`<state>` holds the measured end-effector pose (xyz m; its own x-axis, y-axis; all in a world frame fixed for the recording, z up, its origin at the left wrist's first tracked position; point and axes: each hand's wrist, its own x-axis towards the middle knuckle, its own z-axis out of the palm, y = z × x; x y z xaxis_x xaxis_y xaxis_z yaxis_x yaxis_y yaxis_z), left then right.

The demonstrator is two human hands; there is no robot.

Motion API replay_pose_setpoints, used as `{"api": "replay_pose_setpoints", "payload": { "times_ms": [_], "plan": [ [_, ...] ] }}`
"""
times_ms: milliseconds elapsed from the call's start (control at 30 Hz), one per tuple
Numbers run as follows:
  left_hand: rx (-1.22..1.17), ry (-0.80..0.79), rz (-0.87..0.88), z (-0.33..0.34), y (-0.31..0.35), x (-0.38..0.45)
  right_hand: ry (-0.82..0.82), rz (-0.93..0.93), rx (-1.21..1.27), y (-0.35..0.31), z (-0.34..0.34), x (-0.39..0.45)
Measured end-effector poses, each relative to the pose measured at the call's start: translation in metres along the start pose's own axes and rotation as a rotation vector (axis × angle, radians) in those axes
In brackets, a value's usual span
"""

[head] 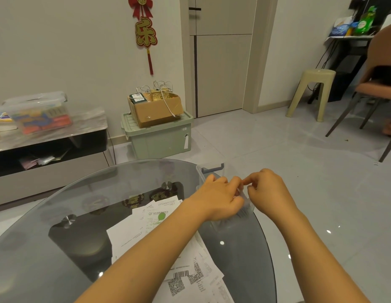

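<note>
My left hand [216, 200] and my right hand [270, 191] meet over a clear plastic box [200, 174] with a blue latch [212, 168]. The box stands at the right edge of the round glass table [58, 248]. The fingers of both hands are curled and pinch a small clear item [242, 194] between them; it is too small to name. Much of the box is hidden under my hands. Several printed papers [133, 232] with barcodes and QR codes lie spread on the glass under my left forearm.
A low cabinet [48, 141] at the left carries a clear storage tub [37, 112]. A green bin [159, 141] with a cardboard box [155, 108] of cables on it stands by the wall. A beige stool [310, 92] and a chair [369, 88] stand at the right.
</note>
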<state>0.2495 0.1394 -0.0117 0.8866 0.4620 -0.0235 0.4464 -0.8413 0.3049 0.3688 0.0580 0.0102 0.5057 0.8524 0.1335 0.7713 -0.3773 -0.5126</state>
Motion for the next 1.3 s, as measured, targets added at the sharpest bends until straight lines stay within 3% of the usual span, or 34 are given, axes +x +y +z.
{"api": "replay_pose_setpoints", "payload": {
  "times_ms": [200,500,634,900,1034,1134,1300],
  "plan": [
    [0.05,-0.026,0.011,-0.004,0.003,-0.002,0.014,0.003,0.12,0.011,-0.001,0.001],
    [0.181,-0.072,0.061,-0.012,0.01,-0.004,0.023,-0.005,0.078,0.01,0.003,0.002],
    [0.08,0.027,0.053,-0.009,0.007,-0.011,0.043,-0.02,0.127,0.009,0.006,0.001],
    [0.078,0.149,-0.088,-0.015,0.0,-0.051,0.003,-0.055,0.278,-0.004,0.012,-0.004],
    [0.073,0.213,-0.183,-0.015,-0.001,-0.078,0.0,-0.116,0.184,-0.007,0.012,-0.014],
    [0.059,0.239,-0.221,-0.013,0.005,-0.1,0.099,-0.19,0.066,-0.009,0.013,-0.028],
    [0.036,0.188,-0.324,-0.007,0.016,-0.137,0.14,-0.379,0.066,-0.019,0.02,-0.053]
  ]
}}
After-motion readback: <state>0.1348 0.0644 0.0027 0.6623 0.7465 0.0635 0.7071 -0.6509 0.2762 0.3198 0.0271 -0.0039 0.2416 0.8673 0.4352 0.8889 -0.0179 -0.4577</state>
